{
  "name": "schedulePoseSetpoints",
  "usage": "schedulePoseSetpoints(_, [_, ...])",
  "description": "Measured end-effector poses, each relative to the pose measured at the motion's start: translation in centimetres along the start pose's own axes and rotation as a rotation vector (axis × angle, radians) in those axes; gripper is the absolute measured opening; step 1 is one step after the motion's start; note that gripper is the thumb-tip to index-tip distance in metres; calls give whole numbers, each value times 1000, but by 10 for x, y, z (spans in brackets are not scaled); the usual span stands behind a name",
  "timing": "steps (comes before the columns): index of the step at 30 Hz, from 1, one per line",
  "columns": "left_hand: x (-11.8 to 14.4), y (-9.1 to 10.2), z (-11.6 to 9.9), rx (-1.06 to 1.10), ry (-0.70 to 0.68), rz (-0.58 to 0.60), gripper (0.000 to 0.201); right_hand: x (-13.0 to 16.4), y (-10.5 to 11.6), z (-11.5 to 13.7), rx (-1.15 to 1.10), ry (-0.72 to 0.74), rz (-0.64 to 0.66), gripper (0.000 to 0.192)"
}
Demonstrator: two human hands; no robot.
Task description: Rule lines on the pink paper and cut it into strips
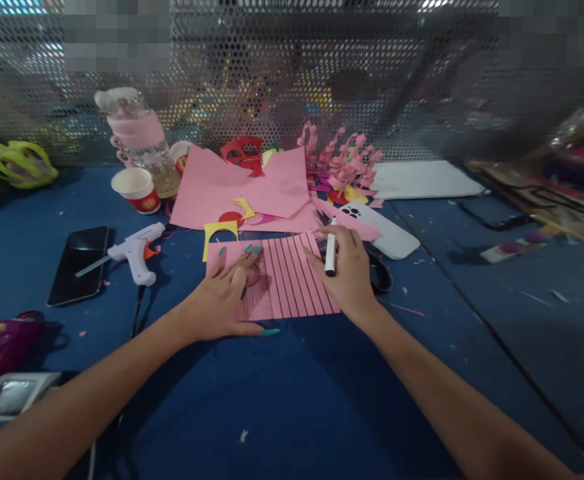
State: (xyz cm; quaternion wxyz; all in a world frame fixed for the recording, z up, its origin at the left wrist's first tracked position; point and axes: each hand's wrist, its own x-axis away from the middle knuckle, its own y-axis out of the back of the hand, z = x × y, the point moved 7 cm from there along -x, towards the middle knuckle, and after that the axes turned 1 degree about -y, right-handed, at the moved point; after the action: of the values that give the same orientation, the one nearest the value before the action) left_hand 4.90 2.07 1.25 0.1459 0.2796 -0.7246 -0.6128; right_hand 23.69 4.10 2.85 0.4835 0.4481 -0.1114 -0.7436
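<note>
A pink paper sheet (299,277) ruled with several dark parallel lines lies flat on the blue table. My left hand (227,290) is open on its left part, fingers spread and thumb along the near edge. Under those fingers is a see-through strip (259,290) with small markings, apparently a clear ruler, laid along the lines. My right hand (347,270) rests at the sheet's right edge, closed around a white marker (331,253) with a black end pointing down toward me. Whether the marker's tip is uncovered I cannot tell.
Larger pink sheets (212,193) and yellow scraps (221,230) lie behind. A glue gun (137,250) rests beside a black phone (79,263) at left, with a paper cup (136,190) and bottle (139,137) beyond. A white phone (387,233) lies right; a perforated metal panel (272,80) stands behind.
</note>
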Motion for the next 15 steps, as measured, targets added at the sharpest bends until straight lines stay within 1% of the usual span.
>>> schedulePoseSetpoints(7, [0,0,1,12,17,-4,84,1,-1,-2,-5,-17,10,25])
schedulePoseSetpoints(11, [-1,0,0,12,11,3,82,1,-1,-2,9,-23,-10,25])
schedulePoseSetpoints(15, [-2,1,0,6,16,-10,80,0,1,0,42,4,-43,27])
